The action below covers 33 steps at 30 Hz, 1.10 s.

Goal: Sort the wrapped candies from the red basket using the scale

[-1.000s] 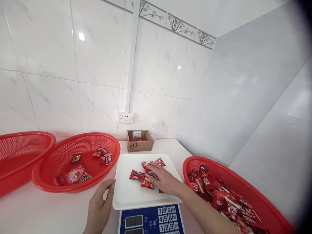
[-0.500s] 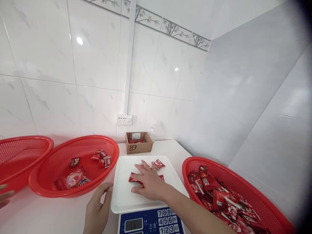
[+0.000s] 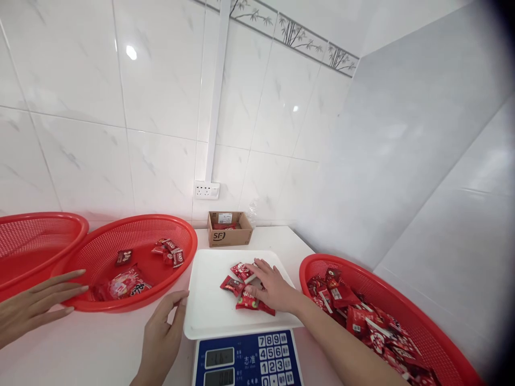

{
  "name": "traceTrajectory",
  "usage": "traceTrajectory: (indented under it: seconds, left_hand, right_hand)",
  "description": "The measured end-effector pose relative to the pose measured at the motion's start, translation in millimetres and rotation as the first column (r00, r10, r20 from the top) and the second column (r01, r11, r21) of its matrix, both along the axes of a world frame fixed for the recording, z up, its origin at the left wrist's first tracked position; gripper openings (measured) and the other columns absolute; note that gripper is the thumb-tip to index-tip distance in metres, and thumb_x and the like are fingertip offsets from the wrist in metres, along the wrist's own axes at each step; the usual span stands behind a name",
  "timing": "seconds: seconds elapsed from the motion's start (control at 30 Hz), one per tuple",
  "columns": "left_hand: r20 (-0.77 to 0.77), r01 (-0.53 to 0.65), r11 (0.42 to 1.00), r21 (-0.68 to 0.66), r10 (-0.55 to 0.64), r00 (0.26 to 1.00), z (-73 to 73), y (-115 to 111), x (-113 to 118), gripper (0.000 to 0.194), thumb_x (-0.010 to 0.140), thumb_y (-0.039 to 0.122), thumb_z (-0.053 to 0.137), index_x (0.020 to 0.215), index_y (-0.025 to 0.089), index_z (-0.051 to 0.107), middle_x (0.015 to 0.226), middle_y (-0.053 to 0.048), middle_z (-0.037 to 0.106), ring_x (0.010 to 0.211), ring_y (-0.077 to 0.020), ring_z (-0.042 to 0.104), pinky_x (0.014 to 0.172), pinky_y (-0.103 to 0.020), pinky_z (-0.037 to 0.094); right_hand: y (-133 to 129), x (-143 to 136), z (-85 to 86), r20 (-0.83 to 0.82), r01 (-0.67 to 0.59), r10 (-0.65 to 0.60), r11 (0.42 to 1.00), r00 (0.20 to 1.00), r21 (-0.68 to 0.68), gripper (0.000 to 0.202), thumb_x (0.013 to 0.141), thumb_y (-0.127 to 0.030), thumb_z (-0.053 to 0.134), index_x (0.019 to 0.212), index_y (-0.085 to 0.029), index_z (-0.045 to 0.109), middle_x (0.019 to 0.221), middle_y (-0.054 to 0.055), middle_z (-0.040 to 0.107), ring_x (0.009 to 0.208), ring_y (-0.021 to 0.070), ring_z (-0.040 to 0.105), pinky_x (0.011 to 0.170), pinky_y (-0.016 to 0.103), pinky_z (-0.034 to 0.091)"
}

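Note:
My left hand (image 3: 163, 335) is at the left edge of the white tray (image 3: 209, 321), thumb and forefinger pinched at its rim. Several small red packets (image 3: 232, 286) lie in a loose pile on the tray, which rests on a blue scale (image 3: 251, 359) with a keypad and two displays. My right hand (image 3: 273, 287) reaches over the pile from the right, its fingers curled round some packets and its thumb against them. It partly covers the pile.
Another person's hand (image 3: 44, 303) is spread at the left, over the edge of a red basket (image 3: 80, 305) holding a few packets. A second red basket (image 3: 76, 221) is at far left. A full red basket (image 3: 438, 327) stands right. An open cardboard box (image 3: 237, 236) stands behind the tray.
My right hand has moved right and curled in, and the packets under it have come closer together. The other person's hand has come further into view from the left.

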<state>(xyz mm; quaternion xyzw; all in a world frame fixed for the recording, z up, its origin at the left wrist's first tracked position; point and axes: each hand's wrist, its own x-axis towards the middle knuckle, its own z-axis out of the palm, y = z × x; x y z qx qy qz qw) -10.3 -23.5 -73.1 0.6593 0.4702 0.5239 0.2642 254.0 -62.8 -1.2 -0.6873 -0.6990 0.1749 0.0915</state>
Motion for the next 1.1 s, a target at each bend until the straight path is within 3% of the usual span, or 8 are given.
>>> traceTrajectory:
  seconds: [0.13, 0.23, 0.5, 0.7, 0.8, 0.97, 1.1]
  left_hand:
    - [0.011, 0.001, 1.000, 0.017, -0.001, 1.000, 0.7, -0.8, -0.3, 0.028, 0.077, 0.045, 0.050, 0.085, 0.021, 0.063, 0.086, -0.004, 0.069, 0.079, -0.0191, 0.064, 0.067, -0.027, 0.052]
    - [0.016, 0.002, 0.999, 0.041, -0.003, 1.000, -0.1, -1.2, 0.1, 0.027, 0.077, 0.043, 0.050, 0.086, 0.021, 0.064, 0.086, -0.005, 0.069, 0.080, -0.0192, 0.064, 0.066, -0.027, 0.052]
    - [0.021, -0.007, 0.996, 0.083, 0.005, 1.000, 1.1, -2.9, -0.8, 0.025, 0.079, 0.040, 0.049, 0.088, 0.020, 0.063, 0.087, -0.004, 0.068, 0.083, -0.0181, 0.063, 0.073, -0.028, 0.051]
    - [0.007, 0.000, 0.997, 0.078, 0.000, 1.000, 3.0, -5.9, -0.8, 0.025, 0.080, 0.039, 0.048, 0.088, 0.021, 0.063, 0.090, -0.005, 0.067, 0.085, -0.0179, 0.062, 0.076, -0.028, 0.051]
    - [-0.002, -0.005, 0.998, 0.059, 0.005, 1.000, 4.1, -6.5, -0.7, 0.025, 0.080, 0.039, 0.047, 0.088, 0.021, 0.063, 0.091, -0.004, 0.067, 0.086, -0.0179, 0.062, 0.074, -0.028, 0.051]
    - [-0.003, -0.031, 1.000, 0.005, 0.031, 1.000, 8.4, -7.3, -1.1, 0.027, 0.080, 0.041, 0.046, 0.088, 0.021, 0.063, 0.091, -0.005, 0.067, 0.086, -0.0195, 0.062, 0.072, -0.030, 0.052]
    - [-0.014, -0.042, 0.998, -0.051, 0.041, 0.999, 11.0, -8.6, -2.0, 0.028, 0.080, 0.042, 0.046, 0.089, 0.021, 0.062, 0.093, -0.005, 0.067, 0.088, -0.0205, 0.062, 0.069, -0.030, 0.052]
  right_hand:
    - [-7.9, -14.4, -3.2, 0.027, -0.059, 0.059, 0.998, 0.998, 0.013, 0.082, 0.074, -0.072, 0.035, 0.142, -0.029, 0.017, 0.151, 0.010, 0.006, 0.137, 0.0281, -0.002, 0.108, 0.050, 0.005]
    - [-5.9, -23.8, -5.5, 0.066, -0.108, 0.107, 0.994, 0.992, 0.016, 0.081, 0.071, -0.074, 0.038, 0.140, -0.036, 0.021, 0.152, 0.006, 0.004, 0.136, 0.0333, -0.005, 0.106, 0.053, 0.002]
    - [15.5, -24.3, -7.7, 0.124, -0.164, 0.146, 0.975, 0.981, 0.150, 0.051, 0.080, -0.061, 0.038, 0.123, -0.035, 0.051, 0.144, 0.001, 0.031, 0.134, 0.0299, 0.017, 0.107, 0.048, 0.011]
    - [16.6, -26.2, -2.2, 0.144, -0.251, 0.234, 0.961, 0.962, 0.112, 0.065, 0.077, -0.065, 0.042, 0.134, -0.036, 0.036, 0.149, 0.003, 0.019, 0.136, 0.0324, 0.004, 0.107, 0.053, 0.003]
    - [13.2, -32.6, 2.3, 0.165, -0.332, 0.316, 0.939, 0.934, 0.086, 0.063, 0.077, -0.065, 0.041, 0.134, -0.037, 0.036, 0.150, 0.002, 0.019, 0.136, 0.0315, 0.006, 0.105, 0.056, 0.000]
    - [-7.2, -34.3, 14.8, 0.150, -0.197, 0.179, 0.973, 0.972, 0.121, 0.062, 0.082, -0.063, 0.033, 0.136, -0.032, 0.034, 0.150, 0.005, 0.016, 0.137, 0.0285, 0.005, 0.107, 0.053, 0.003]
    - [-49.5, -13.1, 15.3, 0.055, -0.003, -0.009, 0.979, 0.998, 0.204, 0.059, 0.085, -0.059, 0.029, 0.138, -0.034, 0.027, 0.150, -0.001, 0.015, 0.137, 0.0226, 0.006, 0.109, 0.049, 0.010]
